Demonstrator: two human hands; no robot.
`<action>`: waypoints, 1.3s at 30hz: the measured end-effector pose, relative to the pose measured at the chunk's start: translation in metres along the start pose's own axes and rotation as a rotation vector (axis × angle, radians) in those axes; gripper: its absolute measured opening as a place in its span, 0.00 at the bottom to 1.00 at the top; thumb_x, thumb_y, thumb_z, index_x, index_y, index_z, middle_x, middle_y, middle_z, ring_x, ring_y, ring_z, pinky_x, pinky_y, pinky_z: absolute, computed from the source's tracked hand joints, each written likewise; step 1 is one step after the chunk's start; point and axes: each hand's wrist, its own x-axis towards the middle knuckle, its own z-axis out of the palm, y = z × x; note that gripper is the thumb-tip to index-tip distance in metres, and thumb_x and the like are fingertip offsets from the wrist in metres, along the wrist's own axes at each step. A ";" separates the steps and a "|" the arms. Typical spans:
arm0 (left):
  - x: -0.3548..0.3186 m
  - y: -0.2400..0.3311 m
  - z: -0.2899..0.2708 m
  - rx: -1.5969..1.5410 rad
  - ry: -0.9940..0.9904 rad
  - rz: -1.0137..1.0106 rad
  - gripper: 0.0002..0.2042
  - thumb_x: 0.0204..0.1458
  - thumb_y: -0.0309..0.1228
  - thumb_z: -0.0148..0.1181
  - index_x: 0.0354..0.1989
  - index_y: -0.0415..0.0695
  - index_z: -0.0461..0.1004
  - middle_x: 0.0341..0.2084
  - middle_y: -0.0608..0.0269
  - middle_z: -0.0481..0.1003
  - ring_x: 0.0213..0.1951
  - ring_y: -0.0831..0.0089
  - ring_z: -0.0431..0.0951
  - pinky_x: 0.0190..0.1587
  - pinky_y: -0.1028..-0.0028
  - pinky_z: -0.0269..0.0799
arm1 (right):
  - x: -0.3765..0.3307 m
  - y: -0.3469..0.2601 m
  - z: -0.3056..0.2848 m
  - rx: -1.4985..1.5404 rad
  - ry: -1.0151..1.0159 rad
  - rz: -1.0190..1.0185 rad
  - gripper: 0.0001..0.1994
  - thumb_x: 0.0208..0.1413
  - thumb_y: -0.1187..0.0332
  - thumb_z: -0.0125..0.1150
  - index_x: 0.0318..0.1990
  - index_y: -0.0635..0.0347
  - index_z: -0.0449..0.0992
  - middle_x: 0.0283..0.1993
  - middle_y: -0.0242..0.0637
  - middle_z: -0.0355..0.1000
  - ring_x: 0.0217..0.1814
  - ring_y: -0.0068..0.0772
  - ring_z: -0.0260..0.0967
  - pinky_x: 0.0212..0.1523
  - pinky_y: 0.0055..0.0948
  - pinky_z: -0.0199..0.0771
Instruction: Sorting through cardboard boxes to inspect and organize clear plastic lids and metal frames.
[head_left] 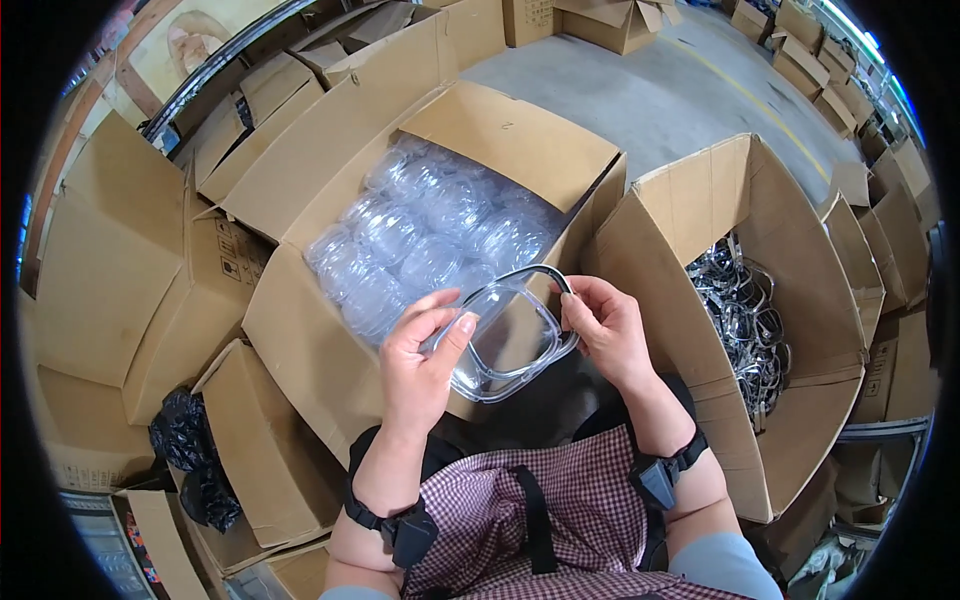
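Note:
In front of my lap I hold a clear, rounded plastic shell (488, 308) and a rounded ring-shaped frame (535, 270), clear with a dark edge. My left hand (420, 350) pinches the shell at its left side, thumb on top. On the right, my right hand (610, 330) grips the frame between thumb and fingers. The two pieces overlap, and I cannot tell whether they are joined. Just beyond my hands, an open cardboard box (300, 325) holds many similar clear plastic shells (430, 215). Dark-edged frames (745, 325) lie heaped in another open box (690, 370) at my right.
At the left stand a large carton (110, 260) and a smaller open box (265, 450) beside black plastic bags (195, 450). More boxes (615, 20) stand at the back on the grey floor (640, 105), which has a yellow line. Stacked cartons (890, 210) line the right.

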 end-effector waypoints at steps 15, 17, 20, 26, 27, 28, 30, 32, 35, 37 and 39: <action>-0.001 0.008 0.009 0.249 0.046 0.177 0.08 0.48 0.28 0.70 0.32 0.38 0.79 0.40 0.58 0.73 0.39 0.68 0.76 0.44 0.72 0.71 | -0.007 0.001 0.007 0.194 -0.275 -0.050 0.12 0.66 0.63 0.55 0.51 0.58 0.71 0.33 0.25 0.71 0.30 0.10 0.62 0.28 0.14 0.60; -0.002 0.009 0.010 0.206 0.060 0.112 0.08 0.48 0.28 0.70 0.32 0.38 0.79 0.39 0.59 0.72 0.38 0.69 0.76 0.42 0.72 0.71 | -0.008 0.000 0.008 0.236 -0.288 -0.018 0.12 0.66 0.63 0.56 0.50 0.59 0.71 0.34 0.26 0.72 0.31 0.11 0.63 0.29 0.15 0.61; -0.002 0.011 0.008 0.310 0.038 0.193 0.08 0.51 0.27 0.68 0.33 0.36 0.76 0.41 0.59 0.71 0.42 0.73 0.73 0.40 0.75 0.71 | -0.010 0.002 0.012 0.418 -0.353 -0.048 0.12 0.64 0.63 0.59 0.48 0.60 0.71 0.36 0.27 0.72 0.34 0.15 0.65 0.35 0.18 0.66; -0.005 0.013 0.016 0.493 -0.009 0.397 0.10 0.52 0.26 0.66 0.41 0.39 0.75 0.48 0.57 0.68 0.41 0.72 0.74 0.41 0.73 0.73 | -0.007 0.002 0.013 0.162 -0.262 0.013 0.08 0.60 0.69 0.64 0.40 0.61 0.72 0.31 0.27 0.72 0.35 0.16 0.68 0.38 0.20 0.68; -0.008 0.015 0.022 0.210 0.018 0.308 0.13 0.52 0.26 0.66 0.45 0.40 0.73 0.50 0.56 0.67 0.41 0.73 0.75 0.42 0.74 0.74 | -0.008 -0.001 0.014 0.164 -0.213 0.002 0.08 0.60 0.69 0.63 0.37 0.61 0.70 0.30 0.25 0.71 0.32 0.14 0.65 0.35 0.18 0.66; -0.011 0.018 0.024 -0.072 0.045 0.216 0.16 0.53 0.26 0.65 0.49 0.41 0.71 0.53 0.55 0.66 0.42 0.73 0.76 0.42 0.74 0.74 | -0.008 0.001 0.014 0.164 -0.216 0.000 0.08 0.60 0.69 0.63 0.37 0.61 0.70 0.30 0.25 0.71 0.32 0.14 0.65 0.35 0.18 0.66; -0.010 0.024 0.018 -0.093 0.010 0.152 0.19 0.53 0.26 0.65 0.52 0.40 0.67 0.52 0.57 0.68 0.41 0.75 0.77 0.40 0.77 0.75 | -0.009 0.005 0.009 0.127 -0.127 -0.039 0.07 0.60 0.69 0.63 0.36 0.60 0.70 0.30 0.24 0.71 0.31 0.12 0.64 0.33 0.17 0.65; -0.007 0.017 0.011 -0.105 -0.122 -0.029 0.15 0.53 0.25 0.65 0.48 0.39 0.70 0.45 0.62 0.73 0.40 0.77 0.76 0.38 0.79 0.75 | -0.009 0.014 0.011 0.128 -0.094 -0.119 0.07 0.60 0.70 0.63 0.36 0.59 0.70 0.29 0.23 0.70 0.30 0.11 0.62 0.31 0.16 0.62; -0.010 0.014 0.010 0.035 -0.063 -0.010 0.11 0.53 0.24 0.65 0.43 0.38 0.73 0.33 0.69 0.74 0.38 0.82 0.73 0.37 0.81 0.73 | -0.010 0.016 0.015 0.104 -0.062 -0.186 0.07 0.59 0.71 0.64 0.36 0.59 0.70 0.29 0.23 0.70 0.31 0.11 0.63 0.31 0.16 0.63; -0.011 0.011 0.010 0.089 -0.014 0.027 0.10 0.53 0.24 0.65 0.42 0.38 0.73 0.32 0.69 0.73 0.37 0.83 0.72 0.36 0.81 0.72 | -0.011 0.016 0.019 0.074 -0.018 -0.246 0.07 0.59 0.72 0.64 0.36 0.59 0.70 0.30 0.23 0.70 0.32 0.11 0.64 0.32 0.16 0.65; -0.010 0.013 0.013 0.145 0.021 0.122 0.08 0.54 0.22 0.64 0.40 0.38 0.73 0.33 0.68 0.73 0.37 0.84 0.70 0.34 0.82 0.71 | -0.010 0.019 0.020 0.080 -0.015 -0.243 0.07 0.59 0.72 0.64 0.36 0.59 0.69 0.30 0.23 0.70 0.32 0.11 0.64 0.32 0.17 0.66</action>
